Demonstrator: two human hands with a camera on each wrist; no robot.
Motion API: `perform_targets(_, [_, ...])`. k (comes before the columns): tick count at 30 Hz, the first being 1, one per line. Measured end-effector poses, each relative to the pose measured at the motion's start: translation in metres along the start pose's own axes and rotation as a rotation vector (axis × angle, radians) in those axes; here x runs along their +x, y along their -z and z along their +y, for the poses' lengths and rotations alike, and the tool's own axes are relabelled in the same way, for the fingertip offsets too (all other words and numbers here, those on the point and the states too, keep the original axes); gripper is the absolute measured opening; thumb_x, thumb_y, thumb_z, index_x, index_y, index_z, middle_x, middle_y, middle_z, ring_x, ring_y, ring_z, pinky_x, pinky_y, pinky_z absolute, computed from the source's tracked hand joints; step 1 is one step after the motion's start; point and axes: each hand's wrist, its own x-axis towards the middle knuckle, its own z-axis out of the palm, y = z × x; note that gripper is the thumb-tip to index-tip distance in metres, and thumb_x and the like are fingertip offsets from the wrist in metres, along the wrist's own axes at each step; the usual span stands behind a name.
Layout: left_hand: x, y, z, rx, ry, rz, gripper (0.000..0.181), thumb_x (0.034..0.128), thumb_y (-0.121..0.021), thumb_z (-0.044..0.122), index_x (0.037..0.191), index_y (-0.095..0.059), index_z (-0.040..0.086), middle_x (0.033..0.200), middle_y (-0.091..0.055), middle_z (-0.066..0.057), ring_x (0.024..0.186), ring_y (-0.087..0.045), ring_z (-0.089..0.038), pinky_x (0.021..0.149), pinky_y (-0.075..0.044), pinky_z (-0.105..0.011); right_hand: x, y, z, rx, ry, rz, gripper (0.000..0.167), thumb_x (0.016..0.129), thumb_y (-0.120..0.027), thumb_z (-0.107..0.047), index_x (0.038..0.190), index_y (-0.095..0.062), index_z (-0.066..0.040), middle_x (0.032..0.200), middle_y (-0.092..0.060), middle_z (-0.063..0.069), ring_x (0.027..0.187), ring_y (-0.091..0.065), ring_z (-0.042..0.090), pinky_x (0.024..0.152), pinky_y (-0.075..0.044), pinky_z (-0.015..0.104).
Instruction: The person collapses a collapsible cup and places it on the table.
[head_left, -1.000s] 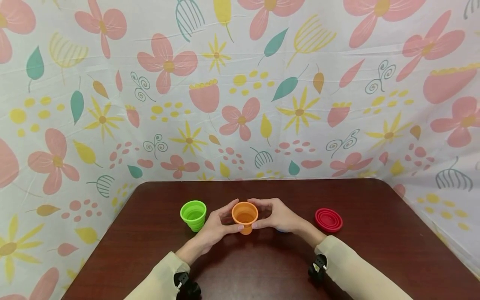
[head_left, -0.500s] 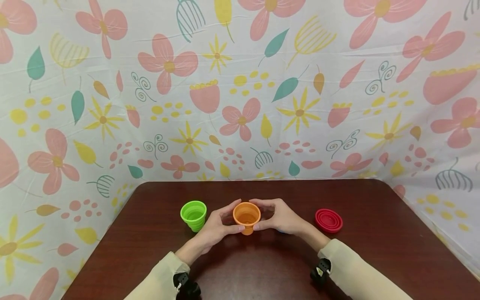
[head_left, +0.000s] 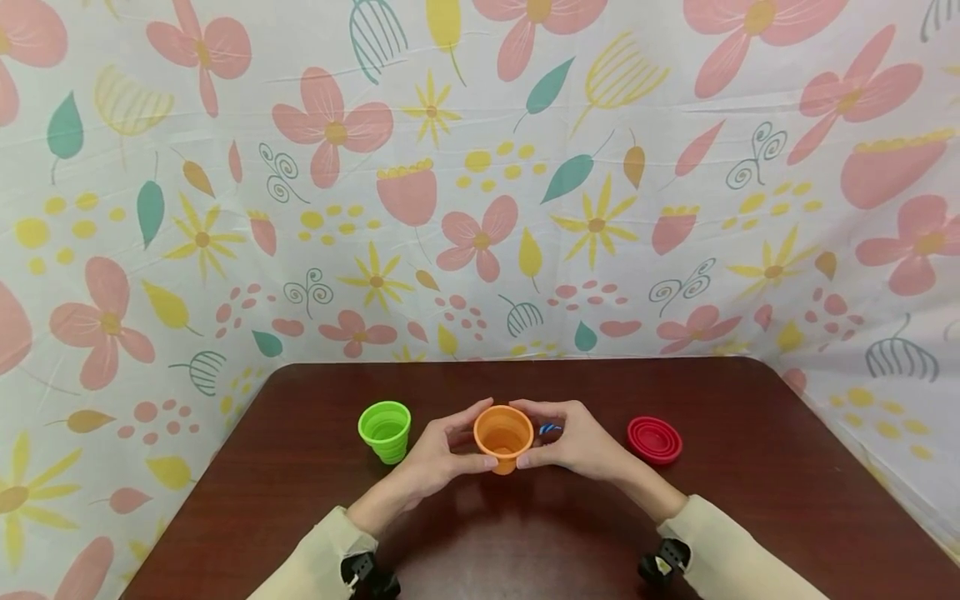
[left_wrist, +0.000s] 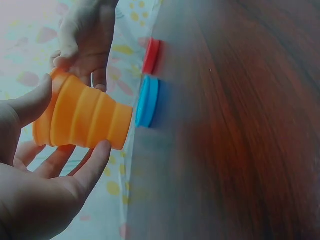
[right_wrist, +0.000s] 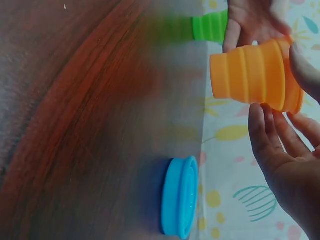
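An orange collapsible cup [head_left: 504,429], pulled out to its full stepped height, is held upright above the table between both hands. My left hand [head_left: 435,450] grips its left side, thumb near the rim and fingers along the wall. On the opposite side, my right hand [head_left: 581,442] holds it with thumb and fingers. Behind the right hand sits a blue collapsed cup [right_wrist: 179,197], mostly hidden in the head view. To the left of the left hand stands a green collapsible cup [head_left: 385,433], extended. A red collapsed cup [head_left: 655,440] lies flat to the right.
The dark wooden table [head_left: 487,550] reaches back to a hanging cloth [head_left: 480,167] printed with flowers and leaves. A black wrist camera [head_left: 367,575] is strapped over the left sleeve, and another [head_left: 663,560] over the right.
Both hands have shifted slightly right with the orange cup, which looks a little larger and nearer. More of the blue cup now shows between the right thumb and fingers.
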Motion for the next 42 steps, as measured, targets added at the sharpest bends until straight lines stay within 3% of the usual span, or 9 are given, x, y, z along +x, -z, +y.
perform_targets(12, [-0.007, -0.011, 0.018, -0.053, -0.05, -0.029, 0.077, 0.0919, -0.083, 0.005, 0.16, -0.048, 0.016, 0.146, -0.062, -0.011, 0.125, -0.063, -0.034, 0.099, -0.056, -0.034, -0.021, 0.002, -0.023, 0.033, -0.037, 0.046, 0.065, 0.087, -0.09, -0.016, 0.145, -0.063, -0.004, 0.127, -0.073, 0.011, 0.103, -0.07, 0.035, 0.085, -0.063, 0.04])
perform_targets(19, [-0.01, -0.015, 0.024, -0.043, -0.063, -0.038, 0.076, 0.0926, -0.081, 0.004, 0.16, -0.048, 0.015, 0.145, -0.062, -0.011, 0.123, -0.063, -0.035, 0.101, -0.056, -0.037, -0.029, 0.002, -0.031, 0.044, -0.052, 0.06, 0.064, 0.087, -0.089, -0.014, 0.144, -0.063, -0.004, 0.126, -0.073, 0.012, 0.095, -0.07, 0.041, 0.081, -0.064, 0.039])
perform_targets(25, [-0.011, -0.016, 0.028, -0.039, -0.079, -0.047, 0.075, 0.093, -0.081, 0.006, 0.16, -0.048, 0.016, 0.146, -0.062, -0.009, 0.122, -0.064, -0.033, 0.102, -0.055, -0.038, -0.032, 0.002, -0.037, 0.052, -0.057, 0.072, 0.063, 0.087, -0.089, -0.015, 0.144, -0.064, -0.004, 0.129, -0.072, 0.013, 0.093, -0.073, 0.031, 0.082, -0.064, 0.039])
perform_targets(35, [-0.011, -0.018, 0.031, -0.032, -0.083, -0.047, 0.074, 0.0921, -0.082, 0.006, 0.158, -0.051, 0.017, 0.142, -0.065, -0.006, 0.118, -0.066, -0.031, 0.099, -0.057, -0.035, -0.035, 0.004, -0.041, 0.017, -0.053, 0.075, 0.066, 0.085, -0.091, -0.016, 0.144, -0.063, -0.003, 0.123, -0.074, 0.01, 0.099, -0.068, 0.036, 0.084, -0.063, 0.041])
perform_targets(42, [-0.012, -0.018, 0.031, -0.057, -0.066, -0.058, 0.071, 0.094, -0.081, 0.007, 0.158, -0.051, 0.015, 0.142, -0.065, -0.01, 0.119, -0.063, -0.034, 0.096, -0.058, -0.034, -0.037, 0.005, -0.042, -0.018, -0.041, 0.088, 0.067, 0.084, -0.092, -0.017, 0.144, -0.064, -0.002, 0.131, -0.072, 0.009, 0.094, -0.07, 0.027, 0.084, -0.063, 0.043])
